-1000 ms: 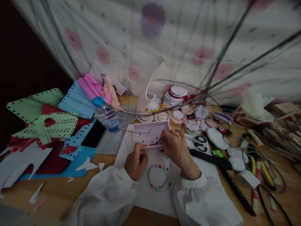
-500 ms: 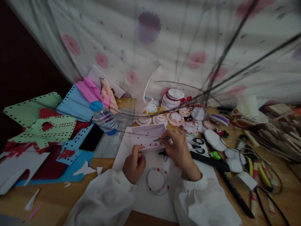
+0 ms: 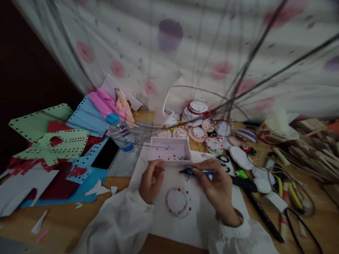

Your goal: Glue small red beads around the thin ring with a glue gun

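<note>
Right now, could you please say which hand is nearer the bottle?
Left: the left hand is right of the bottle, toward the wearer; the right hand is farther right.

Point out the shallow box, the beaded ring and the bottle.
Shallow box [image 3: 171,163]: head view, on its near wall.
Beaded ring [image 3: 179,189]: head view, on a red bead at its far edge.
Bottle [image 3: 122,136]: head view, on its clear body.

Partly hidden, partly cropped.
The right hand [image 3: 217,187] hides parts of a thin tool [image 3: 212,171] and a blue-and-black device [image 3: 242,183]; tiny pieces [image 3: 182,158] in the white box [image 3: 169,163] are too small to identify. Wooden strips [image 3: 312,145] pass the right edge, white sleeves [image 3: 119,222] the near one.
</note>
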{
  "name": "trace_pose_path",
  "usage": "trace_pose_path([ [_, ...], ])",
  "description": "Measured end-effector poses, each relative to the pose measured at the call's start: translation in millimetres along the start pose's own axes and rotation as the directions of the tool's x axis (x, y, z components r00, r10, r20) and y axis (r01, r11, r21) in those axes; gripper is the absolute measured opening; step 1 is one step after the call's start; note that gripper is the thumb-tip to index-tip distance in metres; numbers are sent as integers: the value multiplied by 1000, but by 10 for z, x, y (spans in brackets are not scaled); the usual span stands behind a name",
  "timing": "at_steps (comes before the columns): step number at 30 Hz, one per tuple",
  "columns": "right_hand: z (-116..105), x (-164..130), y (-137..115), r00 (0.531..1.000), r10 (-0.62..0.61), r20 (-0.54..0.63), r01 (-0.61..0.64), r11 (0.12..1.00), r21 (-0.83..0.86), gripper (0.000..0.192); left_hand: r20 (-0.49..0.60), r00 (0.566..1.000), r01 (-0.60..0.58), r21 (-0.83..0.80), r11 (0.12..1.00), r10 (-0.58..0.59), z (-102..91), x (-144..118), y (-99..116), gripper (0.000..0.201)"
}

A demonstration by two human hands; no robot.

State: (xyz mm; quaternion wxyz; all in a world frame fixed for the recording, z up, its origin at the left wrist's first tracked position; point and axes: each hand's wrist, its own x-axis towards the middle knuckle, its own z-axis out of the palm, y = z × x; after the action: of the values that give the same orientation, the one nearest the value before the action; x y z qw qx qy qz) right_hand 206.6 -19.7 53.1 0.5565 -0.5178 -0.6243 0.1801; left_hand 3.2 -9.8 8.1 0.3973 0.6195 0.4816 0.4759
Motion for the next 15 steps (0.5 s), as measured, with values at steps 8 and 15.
trace_pose_path([
  [8,97,-417,85,998,10,-60,-5,997,79,12,161,985,-72,36,997,65,51,-22,65,15],
  [15,131,-422,33,998,-60,-20,60,998,1,14,214,975,-71,24,997,64,62,-13,37,12],
])
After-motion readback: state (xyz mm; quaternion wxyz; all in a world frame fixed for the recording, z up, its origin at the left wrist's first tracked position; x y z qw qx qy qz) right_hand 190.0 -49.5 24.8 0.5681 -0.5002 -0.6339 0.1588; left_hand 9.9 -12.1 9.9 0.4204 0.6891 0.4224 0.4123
